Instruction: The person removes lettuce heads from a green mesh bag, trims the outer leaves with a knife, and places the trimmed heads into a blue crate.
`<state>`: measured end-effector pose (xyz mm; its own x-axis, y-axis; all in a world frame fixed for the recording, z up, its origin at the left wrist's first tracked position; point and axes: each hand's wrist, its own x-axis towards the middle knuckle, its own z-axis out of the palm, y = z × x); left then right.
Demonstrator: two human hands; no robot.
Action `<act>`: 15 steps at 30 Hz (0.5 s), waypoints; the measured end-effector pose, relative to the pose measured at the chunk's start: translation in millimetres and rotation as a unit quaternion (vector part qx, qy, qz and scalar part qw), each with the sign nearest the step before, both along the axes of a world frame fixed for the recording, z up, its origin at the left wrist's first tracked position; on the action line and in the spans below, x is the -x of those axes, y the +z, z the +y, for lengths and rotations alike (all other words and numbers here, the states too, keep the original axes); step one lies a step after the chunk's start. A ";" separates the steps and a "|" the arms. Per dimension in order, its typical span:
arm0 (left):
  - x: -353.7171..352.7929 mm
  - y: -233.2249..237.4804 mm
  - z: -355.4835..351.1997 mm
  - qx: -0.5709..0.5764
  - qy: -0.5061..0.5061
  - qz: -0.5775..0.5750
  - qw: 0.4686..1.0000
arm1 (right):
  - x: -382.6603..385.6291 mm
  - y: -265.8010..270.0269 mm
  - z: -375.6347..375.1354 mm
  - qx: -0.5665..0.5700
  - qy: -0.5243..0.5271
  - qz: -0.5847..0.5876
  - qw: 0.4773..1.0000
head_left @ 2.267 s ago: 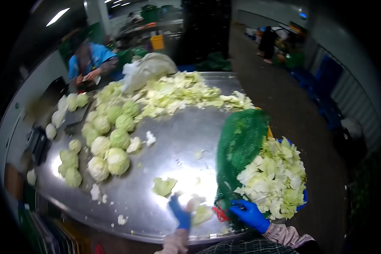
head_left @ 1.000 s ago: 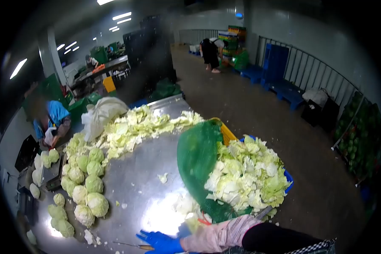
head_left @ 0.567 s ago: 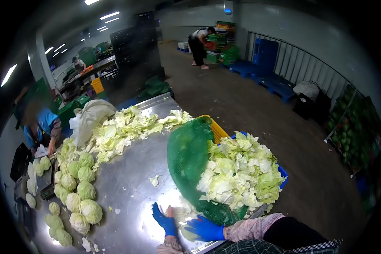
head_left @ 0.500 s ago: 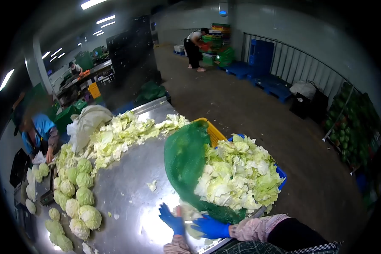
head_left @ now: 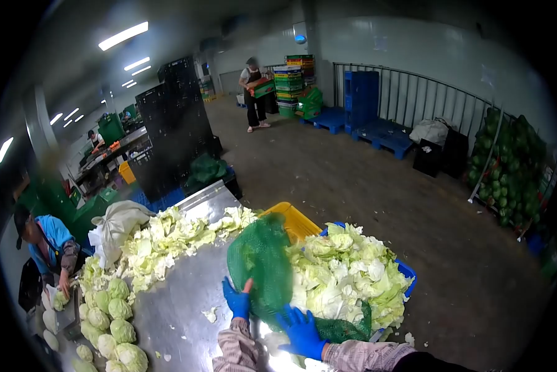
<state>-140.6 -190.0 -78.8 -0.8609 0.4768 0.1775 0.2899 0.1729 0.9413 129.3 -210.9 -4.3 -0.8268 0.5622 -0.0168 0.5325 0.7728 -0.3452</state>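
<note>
My left hand (head_left: 237, 302), in a blue glove with the thumb tip uncovered, reaches up at the left edge of a green mesh bag (head_left: 260, 260). Its fingers are stretched and the thumb stands apart. Lower right, my blue-gloved right hand (head_left: 304, 333) has its fingers spread over the near part of the mesh. The bag drapes from the steel table (head_left: 185, 297) along a large heap of cut cabbage leaves (head_left: 346, 273). Under that heap shows the rim of a blue crate (head_left: 407, 276).
A yellow crate (head_left: 294, 222) stands beyond the bag. Whole cabbages (head_left: 123, 330) and loose leaves (head_left: 154, 245) cover the table's left and far sides. A co-worker (head_left: 52, 248) handles a cabbage at left. Another person (head_left: 254, 93) carries a crate near stacked crates (head_left: 289, 87).
Both hands have moved up, the left one now at the mesh bag. My view has shifted. The person at the back has straightened and turned, now holding a crate.
</note>
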 end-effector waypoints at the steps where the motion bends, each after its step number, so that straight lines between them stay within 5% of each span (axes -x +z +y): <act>1: -2.1 9.1 10.9 0.033 -0.041 0.013 0.999 | -0.1 -1.7 7.7 0.013 0.018 -0.023 0.999; 4: -30.4 16.4 31.7 0.193 -0.136 0.090 0.968 | -21.4 -9.5 25.6 0.045 0.061 -0.037 0.996; 5: -42.5 11.8 40.0 0.233 -0.172 0.118 0.950 | -31.3 -26.6 27.9 -0.050 0.080 -0.038 0.995; 6: -55.7 -9.0 50.2 0.291 -0.139 0.230 0.918 | -38.4 -42.3 37.5 -0.011 0.075 -0.015 0.997; 9: -82.6 -41.2 76.7 0.251 -0.172 0.218 0.927 | -86.5 -56.0 58.5 -0.117 0.098 0.006 0.988; 15: -152.4 -11.9 140.3 0.248 -0.122 0.250 0.928 | -141.8 -27.6 156.9 -0.052 0.108 0.033 0.992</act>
